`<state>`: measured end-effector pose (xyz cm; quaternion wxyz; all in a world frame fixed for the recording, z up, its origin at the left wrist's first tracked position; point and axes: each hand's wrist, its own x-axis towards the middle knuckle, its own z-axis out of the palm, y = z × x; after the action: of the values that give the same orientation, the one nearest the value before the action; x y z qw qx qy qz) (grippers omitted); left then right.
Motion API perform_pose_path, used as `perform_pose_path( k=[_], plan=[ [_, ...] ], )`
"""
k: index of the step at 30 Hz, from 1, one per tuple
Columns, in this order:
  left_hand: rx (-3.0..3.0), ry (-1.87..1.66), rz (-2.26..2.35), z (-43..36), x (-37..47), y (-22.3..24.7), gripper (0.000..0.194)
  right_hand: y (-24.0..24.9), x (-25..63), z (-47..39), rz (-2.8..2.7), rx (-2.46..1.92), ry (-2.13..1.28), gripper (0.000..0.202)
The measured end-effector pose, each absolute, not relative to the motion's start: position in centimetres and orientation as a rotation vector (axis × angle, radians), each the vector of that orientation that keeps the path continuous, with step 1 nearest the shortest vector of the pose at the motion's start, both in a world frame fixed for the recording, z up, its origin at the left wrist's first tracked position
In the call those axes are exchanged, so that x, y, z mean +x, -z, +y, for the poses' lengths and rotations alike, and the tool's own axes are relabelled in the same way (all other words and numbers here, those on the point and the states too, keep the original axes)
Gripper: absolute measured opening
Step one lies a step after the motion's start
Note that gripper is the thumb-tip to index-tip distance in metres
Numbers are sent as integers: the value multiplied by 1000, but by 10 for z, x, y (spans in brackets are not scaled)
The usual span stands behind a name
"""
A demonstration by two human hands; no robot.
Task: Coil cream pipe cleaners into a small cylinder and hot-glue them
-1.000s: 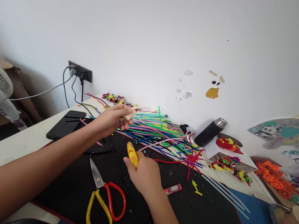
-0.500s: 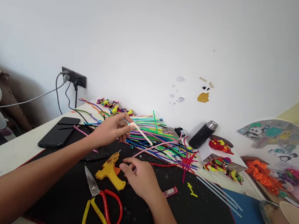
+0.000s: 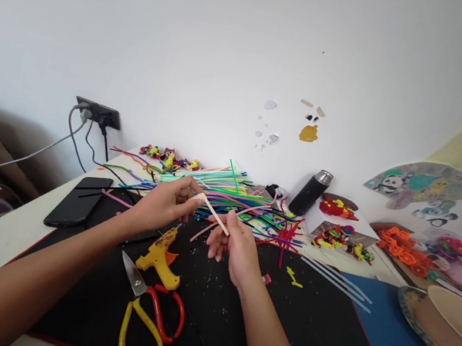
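A short cream pipe cleaner [image 3: 215, 214] slants down to the right from my left hand [image 3: 165, 206], its upper end pinched between thumb and fingers. My right hand [image 3: 235, 248] is at the lower end, palm turned inward, thumb raised and fingers loosely curled below. The strip's tip lies against or just in front of this hand; no firm grip shows. Below the hands, a yellow glue gun [image 3: 160, 257] with an orange trigger rests on the black mat [image 3: 295, 339]. Beside it are scissors [image 3: 153, 308] with one red and one yellow handle.
Many coloured pipe cleaners [image 3: 211, 184] are heaped behind my hands. A phone [image 3: 78, 201] lies at left, a black flask [image 3: 310, 193] leans at the back. Yellow scraps [image 3: 294, 278], clear glue sticks [image 3: 336, 284] and a round dish [image 3: 448, 336] are at right.
My right hand has risen from beside the glue gun to the lower end of the cream pipe cleaner and turned its palm inward. My left hand keeps its pinch. The view has shifted slightly.
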<state>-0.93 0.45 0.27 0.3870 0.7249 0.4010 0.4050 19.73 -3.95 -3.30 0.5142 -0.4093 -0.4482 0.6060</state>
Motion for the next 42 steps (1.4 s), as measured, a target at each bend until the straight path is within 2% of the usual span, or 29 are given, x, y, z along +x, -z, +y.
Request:
perform_pose_path(
  k=[15, 42],
  plan=[
    [1778, -1018, 1026, 2, -3, 1, 27, 35, 194, -43, -1208, -1053, -1339, 44],
    [1542, -891, 924, 0, -1, -11, 38, 38, 193, -42, -1312, -1129, -1199, 42]
  ],
)
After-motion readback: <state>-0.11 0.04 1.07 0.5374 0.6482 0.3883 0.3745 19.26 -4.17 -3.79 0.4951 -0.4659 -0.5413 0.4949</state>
